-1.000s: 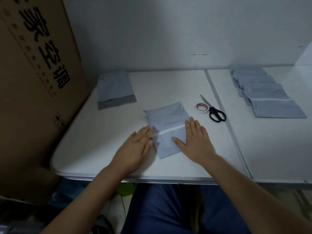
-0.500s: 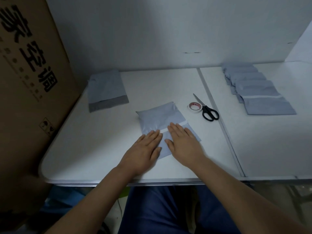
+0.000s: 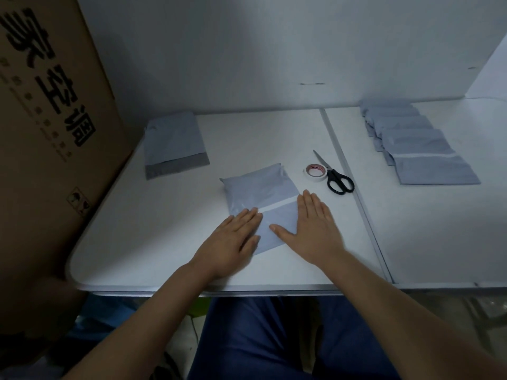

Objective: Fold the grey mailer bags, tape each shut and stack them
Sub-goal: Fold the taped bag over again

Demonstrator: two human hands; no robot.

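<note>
white table [image 3: 164, 231], near edge rounded; folded grey mailer bag [image 3: 260, 187] at centre.
left hand [image 3: 233, 242] and right hand [image 3: 315, 229] flat, fingers straight, pressing bag's near flap; tape roll [image 3: 315, 172], scissors [image 3: 336, 178] just beyond right fingertips; bare surface beside left fingers.

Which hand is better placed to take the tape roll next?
Right. The right hand lies flat on the mailer bag nearest the tape roll; the left hand sits farther away.

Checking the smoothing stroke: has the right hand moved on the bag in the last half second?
Yes. The right hand has slid outward to the bag's right edge, toward the scissors.
</note>
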